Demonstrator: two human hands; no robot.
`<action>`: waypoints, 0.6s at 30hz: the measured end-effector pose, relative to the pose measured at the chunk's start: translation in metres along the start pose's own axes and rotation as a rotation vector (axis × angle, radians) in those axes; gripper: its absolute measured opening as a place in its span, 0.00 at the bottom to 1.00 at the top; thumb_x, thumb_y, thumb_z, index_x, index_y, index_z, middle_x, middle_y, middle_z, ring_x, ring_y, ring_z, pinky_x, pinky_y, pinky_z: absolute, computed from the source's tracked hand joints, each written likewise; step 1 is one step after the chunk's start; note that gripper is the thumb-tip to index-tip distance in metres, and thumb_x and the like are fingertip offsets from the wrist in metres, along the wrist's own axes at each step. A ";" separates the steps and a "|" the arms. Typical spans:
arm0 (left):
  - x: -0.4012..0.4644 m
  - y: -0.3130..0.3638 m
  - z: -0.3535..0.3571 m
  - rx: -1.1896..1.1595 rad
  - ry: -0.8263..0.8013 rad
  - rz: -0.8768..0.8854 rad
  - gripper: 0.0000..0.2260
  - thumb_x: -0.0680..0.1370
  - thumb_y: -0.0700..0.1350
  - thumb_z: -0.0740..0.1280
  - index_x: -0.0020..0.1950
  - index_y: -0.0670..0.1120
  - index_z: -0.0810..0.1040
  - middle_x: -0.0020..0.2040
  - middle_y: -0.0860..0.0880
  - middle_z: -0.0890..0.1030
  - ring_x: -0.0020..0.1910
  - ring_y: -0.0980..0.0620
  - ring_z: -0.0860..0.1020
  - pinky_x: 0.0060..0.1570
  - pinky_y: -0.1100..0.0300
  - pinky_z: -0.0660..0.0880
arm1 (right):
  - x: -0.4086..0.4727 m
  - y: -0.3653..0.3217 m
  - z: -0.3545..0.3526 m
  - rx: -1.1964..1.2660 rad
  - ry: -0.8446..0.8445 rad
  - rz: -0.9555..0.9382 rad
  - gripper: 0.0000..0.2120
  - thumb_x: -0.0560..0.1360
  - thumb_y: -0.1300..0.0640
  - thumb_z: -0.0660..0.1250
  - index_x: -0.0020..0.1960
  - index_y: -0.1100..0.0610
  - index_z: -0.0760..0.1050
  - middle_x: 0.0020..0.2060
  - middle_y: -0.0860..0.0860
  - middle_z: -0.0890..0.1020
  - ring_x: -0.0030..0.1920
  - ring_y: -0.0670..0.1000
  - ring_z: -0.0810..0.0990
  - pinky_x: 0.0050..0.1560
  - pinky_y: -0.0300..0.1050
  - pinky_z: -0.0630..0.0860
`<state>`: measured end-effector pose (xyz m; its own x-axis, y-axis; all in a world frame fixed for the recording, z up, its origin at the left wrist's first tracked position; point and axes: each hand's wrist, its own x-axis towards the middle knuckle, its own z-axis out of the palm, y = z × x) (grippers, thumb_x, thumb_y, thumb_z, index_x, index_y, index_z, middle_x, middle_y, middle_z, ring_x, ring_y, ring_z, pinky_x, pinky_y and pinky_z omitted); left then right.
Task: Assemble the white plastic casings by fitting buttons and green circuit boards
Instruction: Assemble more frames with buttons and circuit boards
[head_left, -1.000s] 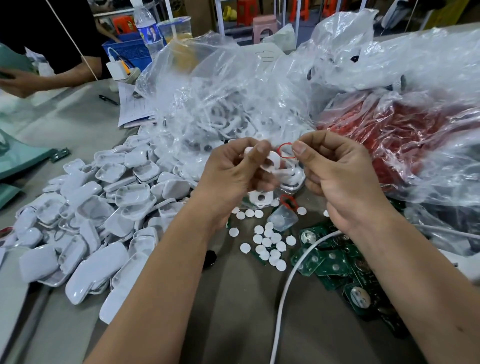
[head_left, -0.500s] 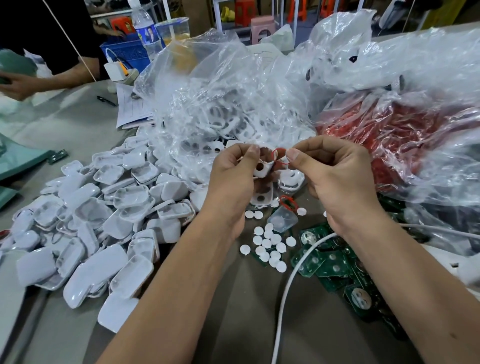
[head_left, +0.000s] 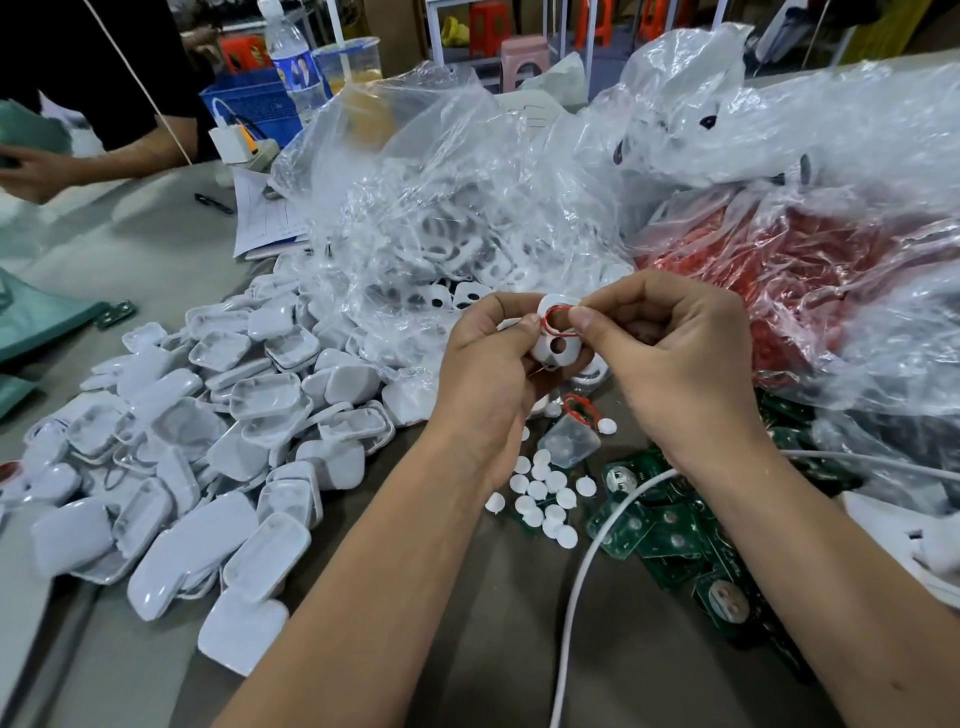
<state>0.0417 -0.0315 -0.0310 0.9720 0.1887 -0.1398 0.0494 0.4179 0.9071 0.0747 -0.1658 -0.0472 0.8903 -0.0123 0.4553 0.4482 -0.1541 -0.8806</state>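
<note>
Holding item: one white casing (head_left: 555, 347), round hole in its face, gripped by the left hand (head_left: 488, 364) with fingers curled round it, above the table's middle. A thin red ring (head_left: 558, 318) sits at the casing's upper edge.
Right hand (head_left: 675, 358): thumb and forefinger pinched on the red ring, touching the casing's top.
Heap, left of the forearms: white casing shells (head_left: 208, 441), many lying hollow side up, piled on the grey table (head_left: 467, 649).
Loose lot, just below the hands: small white round buttons (head_left: 540, 493), scattered on the table between the forearms.
Beside the buttons, under the right wrist: green circuit boards (head_left: 670, 540), overlapping, with round silver contacts.
A small clear bag (head_left: 569, 441) lies at the top of the button lot.
A white cable (head_left: 582, 597) runs over the boards toward the near edge.
Behind the hands: a clear plastic bag of white parts (head_left: 441, 218); to its right, a clear bag of red parts (head_left: 805, 280).
Far left: another person's forearm (head_left: 104, 161), a water bottle (head_left: 293, 62), a blue basket (head_left: 254, 106), a paper sheet (head_left: 265, 218).
</note>
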 end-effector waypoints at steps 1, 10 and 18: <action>0.000 0.000 0.000 0.009 0.001 0.004 0.09 0.84 0.34 0.59 0.49 0.40 0.78 0.43 0.41 0.84 0.41 0.47 0.83 0.49 0.50 0.83 | 0.000 -0.001 0.000 -0.014 0.005 -0.008 0.05 0.72 0.59 0.80 0.43 0.51 0.85 0.37 0.46 0.87 0.38 0.47 0.87 0.41 0.40 0.83; -0.002 -0.001 0.004 -0.018 0.024 0.014 0.09 0.84 0.33 0.58 0.50 0.40 0.77 0.42 0.40 0.84 0.41 0.46 0.83 0.52 0.47 0.83 | -0.001 -0.005 -0.001 -0.037 0.036 -0.007 0.04 0.73 0.59 0.80 0.44 0.54 0.85 0.38 0.46 0.87 0.40 0.48 0.88 0.44 0.50 0.86; -0.002 -0.004 0.003 0.051 0.031 0.049 0.09 0.83 0.33 0.58 0.52 0.41 0.77 0.46 0.37 0.83 0.45 0.40 0.82 0.54 0.42 0.81 | -0.002 -0.007 0.000 -0.063 0.048 -0.014 0.04 0.73 0.59 0.80 0.43 0.53 0.85 0.36 0.45 0.87 0.37 0.45 0.87 0.41 0.43 0.84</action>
<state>0.0404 -0.0364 -0.0325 0.9660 0.2355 -0.1065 0.0145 0.3621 0.9320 0.0697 -0.1650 -0.0416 0.8785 -0.0564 0.4744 0.4531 -0.2168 -0.8647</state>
